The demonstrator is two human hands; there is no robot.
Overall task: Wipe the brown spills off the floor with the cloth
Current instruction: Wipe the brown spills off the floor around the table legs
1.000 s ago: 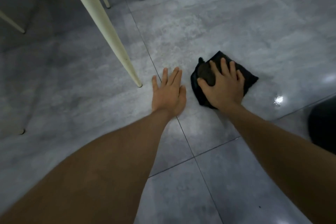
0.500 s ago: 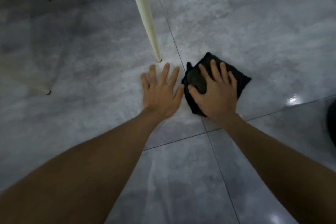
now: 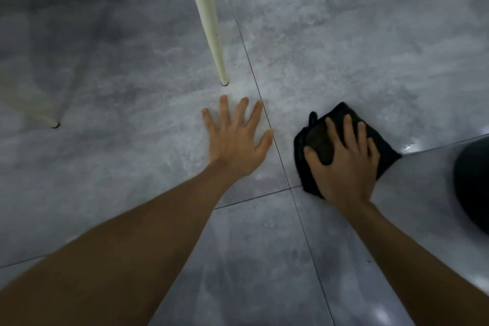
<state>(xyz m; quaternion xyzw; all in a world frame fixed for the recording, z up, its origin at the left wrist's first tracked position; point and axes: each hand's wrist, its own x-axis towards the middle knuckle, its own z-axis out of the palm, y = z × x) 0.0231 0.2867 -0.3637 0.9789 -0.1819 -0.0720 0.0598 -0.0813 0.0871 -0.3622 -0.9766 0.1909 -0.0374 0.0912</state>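
A folded black cloth [image 3: 320, 137] lies on the grey tiled floor [image 3: 344, 47], right of centre. My right hand [image 3: 344, 161] presses flat on top of it, fingers spread and curled over the fabric. My left hand [image 3: 238, 137] rests flat on the bare tile to the left of the cloth, fingers apart, holding nothing. A grout line runs between the two hands. No brown spill shows on the tiles around the cloth; whatever is under the cloth is hidden.
A cream furniture leg [image 3: 209, 21] stands on the floor just beyond my left hand. Two more cream legs [image 3: 47, 119] touch down at the far left. A dark rounded object [image 3: 473, 180] sits at the right edge. Wet shine [image 3: 412, 144] glints beside the cloth.
My right hand has slid the cloth to the right, away from my left hand, opening a gap between them. The view has shifted, so the cream leg now appears closer to centre.
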